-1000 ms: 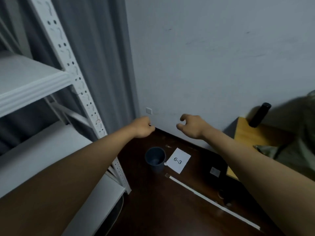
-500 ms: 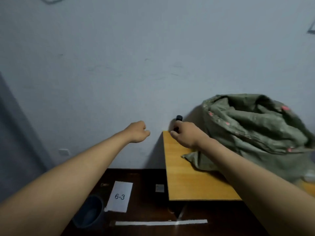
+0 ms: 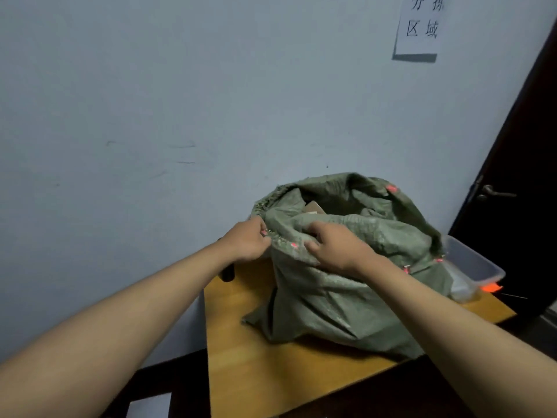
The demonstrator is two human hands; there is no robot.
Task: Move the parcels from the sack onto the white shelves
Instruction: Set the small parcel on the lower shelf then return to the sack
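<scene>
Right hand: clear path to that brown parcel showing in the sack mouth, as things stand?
Probably yes. The right hand grips the near rim of the sack, just in front of the opening, where a corner of the brown parcel shows uncovered. The left hand holds the rim too. The folded rim may need pushing down first.

Sack (image 3: 337, 291) contents mostly concealed by folded green fabric; only one brown corner of a parcel (image 3: 313, 207) visible in the opening. Dark cylinder (image 3: 227, 272) on bench (image 3: 256, 366) largely hidden behind left forearm. Clear plastic bin (image 3: 473, 263) partly covered by sack. Wall notice (image 3: 420, 24) cut off at top edge.
</scene>
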